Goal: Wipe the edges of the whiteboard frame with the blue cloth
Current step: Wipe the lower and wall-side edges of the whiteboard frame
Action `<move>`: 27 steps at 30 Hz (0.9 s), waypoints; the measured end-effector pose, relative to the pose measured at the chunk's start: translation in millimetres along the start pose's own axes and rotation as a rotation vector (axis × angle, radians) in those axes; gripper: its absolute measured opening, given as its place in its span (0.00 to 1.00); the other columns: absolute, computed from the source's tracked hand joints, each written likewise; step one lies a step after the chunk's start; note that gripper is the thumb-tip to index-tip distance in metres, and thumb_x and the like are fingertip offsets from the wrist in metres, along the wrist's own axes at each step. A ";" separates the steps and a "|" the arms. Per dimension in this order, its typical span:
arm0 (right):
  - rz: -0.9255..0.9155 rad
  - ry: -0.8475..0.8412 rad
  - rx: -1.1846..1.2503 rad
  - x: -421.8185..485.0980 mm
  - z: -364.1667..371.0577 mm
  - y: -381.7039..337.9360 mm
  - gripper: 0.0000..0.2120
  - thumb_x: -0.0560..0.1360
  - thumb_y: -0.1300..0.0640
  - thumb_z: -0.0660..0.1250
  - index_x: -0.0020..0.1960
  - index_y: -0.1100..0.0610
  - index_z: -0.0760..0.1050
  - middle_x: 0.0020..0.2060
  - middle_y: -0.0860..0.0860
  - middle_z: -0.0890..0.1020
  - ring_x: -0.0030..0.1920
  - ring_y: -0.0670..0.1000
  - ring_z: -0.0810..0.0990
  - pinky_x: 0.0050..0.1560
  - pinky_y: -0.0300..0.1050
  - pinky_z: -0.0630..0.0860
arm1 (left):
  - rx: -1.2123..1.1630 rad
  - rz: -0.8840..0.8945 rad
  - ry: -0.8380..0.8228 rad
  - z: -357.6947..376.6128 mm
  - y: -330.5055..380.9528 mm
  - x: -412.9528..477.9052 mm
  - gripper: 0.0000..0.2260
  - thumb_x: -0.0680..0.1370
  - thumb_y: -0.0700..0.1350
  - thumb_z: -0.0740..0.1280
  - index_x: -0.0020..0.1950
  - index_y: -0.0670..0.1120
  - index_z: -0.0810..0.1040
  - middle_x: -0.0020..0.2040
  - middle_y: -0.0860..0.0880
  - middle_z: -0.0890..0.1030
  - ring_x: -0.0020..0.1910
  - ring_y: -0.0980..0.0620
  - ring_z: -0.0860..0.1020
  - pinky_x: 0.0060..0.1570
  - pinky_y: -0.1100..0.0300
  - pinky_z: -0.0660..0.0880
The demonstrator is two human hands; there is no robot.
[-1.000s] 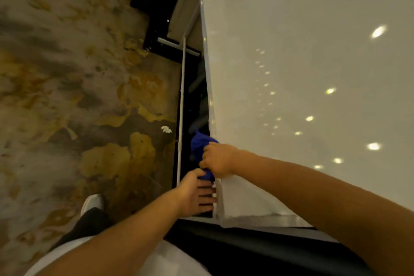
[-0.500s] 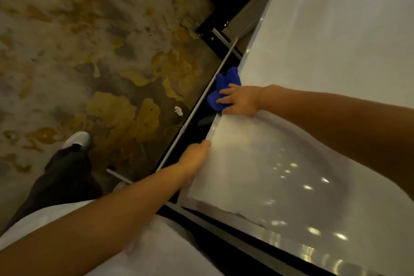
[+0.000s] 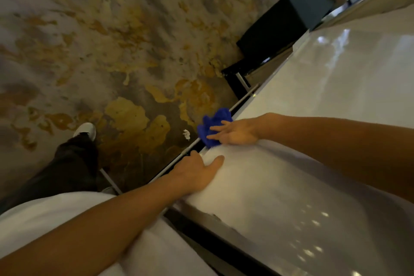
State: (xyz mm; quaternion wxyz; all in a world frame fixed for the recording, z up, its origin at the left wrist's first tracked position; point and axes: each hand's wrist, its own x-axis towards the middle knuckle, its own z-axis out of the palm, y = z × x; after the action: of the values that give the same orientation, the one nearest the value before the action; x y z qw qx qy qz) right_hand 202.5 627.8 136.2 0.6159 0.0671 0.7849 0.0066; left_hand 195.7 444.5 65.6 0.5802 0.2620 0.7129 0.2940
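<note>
The glossy whiteboard [image 3: 313, 145] fills the right side, tilted in the view, its pale frame edge [image 3: 244, 107] running diagonally from lower left to upper right. A bunched blue cloth [image 3: 212, 125] sits on that edge. My right hand [image 3: 237, 133] presses the cloth against the frame with fingers stretched over it. My left hand [image 3: 197, 172] grips the same edge a little nearer to me, thumb on the board's face, fingers wrapped behind.
A thin white stand rail [image 3: 242, 98] runs beside the frame. A black base or cabinet [image 3: 268, 40] stands at the upper right. A mottled yellow and grey carpet [image 3: 112, 51] lies below, with a white scrap [image 3: 186, 134], my dark trouser leg and white shoe [image 3: 86, 130].
The view has swung round so the board lies more diagonal. My right hand has slid the cloth along the frame edge, away from my left hand, and its fingers have flattened out.
</note>
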 end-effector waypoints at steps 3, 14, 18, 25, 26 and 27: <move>-0.049 -0.039 0.125 -0.1 1.3 -2.5 0.31 0.79 0.33 0.45 0.79 0.41 0.49 0.80 0.46 0.49 0.79 0.52 0.42 0.78 0.57 0.41 | -0.040 0.027 0.020 3.8 1.6 2.4 0.49 0.68 0.77 0.55 0.76 0.40 0.59 0.71 0.40 0.70 0.65 0.41 0.72 0.56 0.53 0.68; 0.036 -0.008 0.314 10.7 4.6 14.2 0.37 0.72 0.25 0.49 0.77 0.39 0.56 0.78 0.46 0.59 0.78 0.55 0.55 0.74 0.59 0.49 | -0.009 -0.064 -0.029 9.2 12.8 8.6 0.55 0.63 0.81 0.52 0.79 0.44 0.51 0.76 0.41 0.62 0.71 0.40 0.67 0.67 0.47 0.66; 0.116 0.059 0.200 6.5 -6.7 51.5 0.37 0.74 0.25 0.46 0.78 0.42 0.55 0.79 0.48 0.57 0.79 0.55 0.52 0.77 0.62 0.48 | -0.006 -0.074 -0.032 6.5 13.1 8.9 0.56 0.63 0.81 0.51 0.78 0.43 0.50 0.75 0.40 0.64 0.70 0.40 0.68 0.65 0.48 0.68; -0.047 0.046 -0.052 26.2 7.9 35.4 0.28 0.81 0.35 0.45 0.79 0.41 0.52 0.80 0.51 0.54 0.79 0.60 0.46 0.76 0.65 0.42 | 0.016 -0.111 -0.085 8.9 19.6 14.3 0.56 0.62 0.82 0.50 0.78 0.44 0.50 0.75 0.40 0.65 0.69 0.39 0.69 0.66 0.42 0.69; -0.141 0.054 -0.108 29.5 10.6 32.6 0.26 0.82 0.38 0.46 0.79 0.43 0.53 0.79 0.51 0.56 0.79 0.58 0.48 0.76 0.61 0.43 | 0.006 -0.113 -0.080 8.4 21.3 15.3 0.55 0.63 0.81 0.51 0.78 0.44 0.50 0.75 0.40 0.65 0.69 0.39 0.70 0.66 0.43 0.69; -0.183 0.064 -0.131 30.3 9.2 36.8 0.26 0.83 0.40 0.46 0.79 0.44 0.54 0.79 0.49 0.57 0.79 0.57 0.49 0.76 0.58 0.43 | 0.002 -0.114 -0.074 7.3 23.0 16.7 0.55 0.64 0.81 0.51 0.78 0.44 0.51 0.74 0.40 0.66 0.68 0.40 0.70 0.66 0.44 0.69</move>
State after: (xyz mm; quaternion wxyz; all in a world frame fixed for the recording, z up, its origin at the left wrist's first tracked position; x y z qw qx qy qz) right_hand 207.9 667.1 108.1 0.5915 -0.0457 0.8050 0.0038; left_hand 200.5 473.1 69.9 0.6217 0.2321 0.7051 0.2499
